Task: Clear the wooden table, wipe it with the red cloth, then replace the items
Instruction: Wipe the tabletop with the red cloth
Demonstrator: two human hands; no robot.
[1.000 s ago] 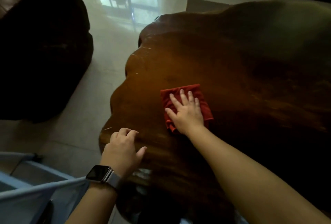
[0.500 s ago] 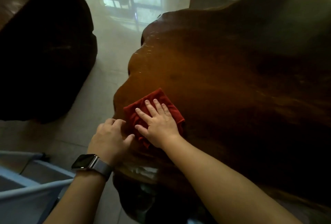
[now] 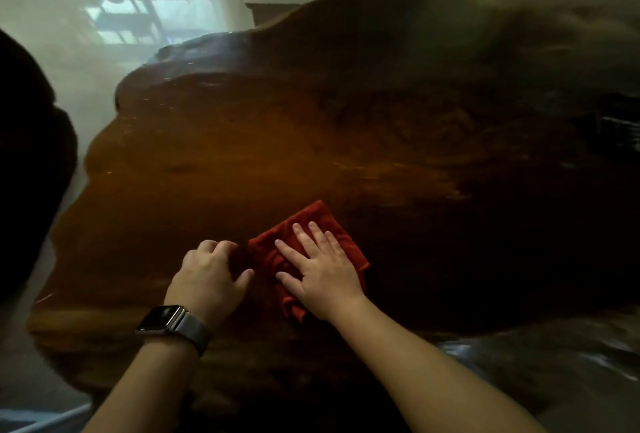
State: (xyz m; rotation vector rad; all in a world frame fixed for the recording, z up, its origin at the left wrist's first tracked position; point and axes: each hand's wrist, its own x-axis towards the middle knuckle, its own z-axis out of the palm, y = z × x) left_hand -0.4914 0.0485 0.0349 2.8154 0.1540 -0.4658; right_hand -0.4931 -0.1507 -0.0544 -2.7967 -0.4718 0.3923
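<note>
The wooden table (image 3: 214, 162) is a large dark slab with an irregular wavy edge, and nothing stands on the part I see. A folded red cloth (image 3: 313, 224) lies on it near the front. My right hand (image 3: 322, 269) presses flat on the cloth with fingers spread, covering its near half. My left hand (image 3: 207, 273), with a watch on its wrist, rests on the table just left of the cloth, fingers curled and holding nothing.
A dark bulky piece of furniture (image 3: 31, 162) stands at the left across a strip of pale glossy floor (image 3: 86, 51). A light blue frame (image 3: 41, 420) shows at the bottom left corner. The table's right side is in deep shadow.
My right hand slid the cloth from the middle of the table toward the left front edge. My view has since shifted left and closer, and my left hand stays beside the cloth.
</note>
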